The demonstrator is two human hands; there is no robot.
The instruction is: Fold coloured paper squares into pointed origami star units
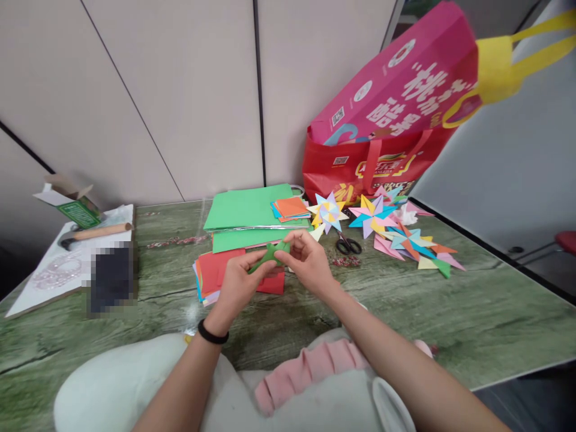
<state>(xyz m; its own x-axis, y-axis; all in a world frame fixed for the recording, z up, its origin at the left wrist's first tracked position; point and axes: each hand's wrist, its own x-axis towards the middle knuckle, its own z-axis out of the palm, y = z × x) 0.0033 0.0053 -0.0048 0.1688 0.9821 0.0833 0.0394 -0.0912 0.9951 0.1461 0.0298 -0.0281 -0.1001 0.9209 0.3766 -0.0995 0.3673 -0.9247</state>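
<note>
A small piece of folded green paper [271,255] is held up between both hands, over the table's middle. My left hand [243,276] pinches its lower left end between thumb and fingers. On the other side, my right hand [308,258] grips the upper right end with thumb and fingertips. Just beneath lies a stack of colored paper [211,267] with red on top, partly hidden by the hands. Behind the hands are large green sheets [247,207], with a small pile of square paper [291,207] topped in orange.
Several folded paper stars [371,215] lie right of the hands, beside black scissors [348,245]. A red bag [333,171] holding a pink box [396,78] stands behind. Leftward, a hammer [96,233] rests on a white board [31,294] near a small green box [78,210]. A plush toy [135,384] fills the front.
</note>
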